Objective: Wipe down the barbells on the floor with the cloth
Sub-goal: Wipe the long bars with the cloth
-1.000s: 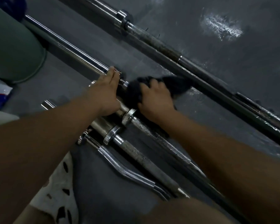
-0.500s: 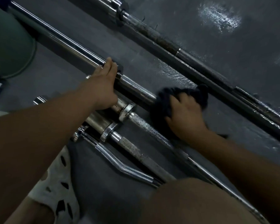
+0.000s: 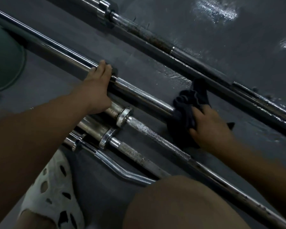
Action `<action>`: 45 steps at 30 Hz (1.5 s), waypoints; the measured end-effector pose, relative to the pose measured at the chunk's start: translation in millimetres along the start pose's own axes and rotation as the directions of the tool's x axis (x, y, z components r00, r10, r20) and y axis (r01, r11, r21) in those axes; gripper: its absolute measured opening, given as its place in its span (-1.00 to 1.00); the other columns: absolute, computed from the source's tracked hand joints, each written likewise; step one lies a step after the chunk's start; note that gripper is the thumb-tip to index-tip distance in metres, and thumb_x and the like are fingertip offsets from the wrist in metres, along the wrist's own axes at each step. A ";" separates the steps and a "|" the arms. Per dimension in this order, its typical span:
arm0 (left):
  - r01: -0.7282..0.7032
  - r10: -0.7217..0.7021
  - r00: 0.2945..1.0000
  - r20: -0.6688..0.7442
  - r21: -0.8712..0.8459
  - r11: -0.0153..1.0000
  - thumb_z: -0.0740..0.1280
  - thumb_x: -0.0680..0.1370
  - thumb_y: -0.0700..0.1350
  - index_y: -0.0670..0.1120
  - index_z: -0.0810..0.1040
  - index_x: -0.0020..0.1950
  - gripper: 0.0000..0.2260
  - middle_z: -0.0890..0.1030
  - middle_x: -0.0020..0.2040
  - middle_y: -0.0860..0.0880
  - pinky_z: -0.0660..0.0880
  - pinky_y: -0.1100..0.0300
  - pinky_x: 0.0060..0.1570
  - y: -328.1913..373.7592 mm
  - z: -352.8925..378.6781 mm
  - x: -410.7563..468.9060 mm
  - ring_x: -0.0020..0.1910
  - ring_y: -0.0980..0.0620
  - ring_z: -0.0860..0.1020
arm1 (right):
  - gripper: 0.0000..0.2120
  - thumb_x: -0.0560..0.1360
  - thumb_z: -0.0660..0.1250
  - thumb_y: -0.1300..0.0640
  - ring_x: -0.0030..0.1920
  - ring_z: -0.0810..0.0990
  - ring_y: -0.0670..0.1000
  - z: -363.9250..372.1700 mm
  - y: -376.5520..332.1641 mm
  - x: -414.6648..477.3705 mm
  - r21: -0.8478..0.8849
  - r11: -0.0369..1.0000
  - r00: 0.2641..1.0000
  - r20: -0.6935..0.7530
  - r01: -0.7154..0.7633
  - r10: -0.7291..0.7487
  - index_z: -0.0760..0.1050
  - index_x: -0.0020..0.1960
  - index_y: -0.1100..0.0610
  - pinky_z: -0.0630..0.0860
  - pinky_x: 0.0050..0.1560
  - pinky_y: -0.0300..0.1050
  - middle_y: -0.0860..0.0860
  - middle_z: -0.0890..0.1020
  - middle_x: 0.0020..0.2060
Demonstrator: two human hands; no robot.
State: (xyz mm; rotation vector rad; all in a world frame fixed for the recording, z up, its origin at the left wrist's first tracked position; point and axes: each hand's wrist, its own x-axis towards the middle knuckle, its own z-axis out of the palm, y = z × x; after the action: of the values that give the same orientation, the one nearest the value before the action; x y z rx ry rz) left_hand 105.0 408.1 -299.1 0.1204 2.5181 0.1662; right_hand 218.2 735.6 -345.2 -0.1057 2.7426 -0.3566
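Several barbells lie side by side on the dark grey floor. My left hand [image 3: 97, 90] rests on the long chrome barbell [image 3: 139, 92] at its collar, fingers curled over the bar. My right hand [image 3: 210, 129] grips a dark cloth [image 3: 188, 104] wrapped around that same bar's shaft, further to the right. A rusty dark barbell [image 3: 155, 40] lies beyond, along the far side. Nearer me lie two shorter bars with knurled grips [image 3: 155, 136] and a bent curl bar [image 3: 119, 169].
A green rounded object [image 3: 5, 60] stands at the left edge. My knee [image 3: 188, 204] fills the bottom right, and a white perforated shoe [image 3: 51, 192] sits at bottom left. The floor [image 3: 221, 17] looks wet and shiny at top right.
My right hand has slid the cloth to the right along the chrome bar, away from the collar. My left hand has stayed at the collar.
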 end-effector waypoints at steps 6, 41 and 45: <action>-0.003 0.008 0.999 -0.054 0.086 0.996 0.37 0.41 -0.21 -0.07 -0.18 0.61 -0.06 -0.22 0.61 -0.05 -0.08 0.02 0.54 12.5 -2.1 22.5 0.57 -0.18 -0.18 | -0.49 0.50 0.31 -0.11 0.22 0.44 0.27 7.7 -130.1 118.2 -0.005 0.989 0.979 -0.141 0.146 -0.145 0.36 0.39 0.07 0.44 0.15 0.11 0.20 0.43 0.26; -0.020 0.033 0.994 -0.107 0.114 0.993 0.35 0.41 -0.24 -0.08 -0.19 0.60 -0.07 -0.22 0.60 -0.06 -0.19 0.03 0.52 9.6 7.9 57.1 0.55 -0.21 -0.27 | -0.47 0.30 0.52 -0.02 0.00 0.50 0.30 -5.7 -3.3 16.7 -0.196 0.980 0.998 -0.064 -0.027 0.015 0.48 0.19 0.12 0.47 -0.07 0.11 0.23 0.48 0.04; 0.048 -0.031 0.996 -0.081 0.217 0.975 0.33 0.42 -0.15 -0.07 -0.20 0.60 -0.08 -0.20 0.61 -0.08 -0.16 -0.06 0.53 19.9 -0.9 57.1 0.56 -0.22 -0.24 | -0.54 0.47 0.36 -0.04 0.15 0.45 0.25 1.8 -89.3 85.5 -0.140 0.988 0.984 -0.156 0.058 -0.080 0.40 0.32 0.08 0.40 0.02 0.07 0.18 0.45 0.19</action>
State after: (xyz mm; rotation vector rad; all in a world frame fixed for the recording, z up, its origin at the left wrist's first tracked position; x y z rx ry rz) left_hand 59.1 434.8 -327.9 0.1545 2.6079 -0.1264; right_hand 141.9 638.7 -353.6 -0.2173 2.9284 -0.2055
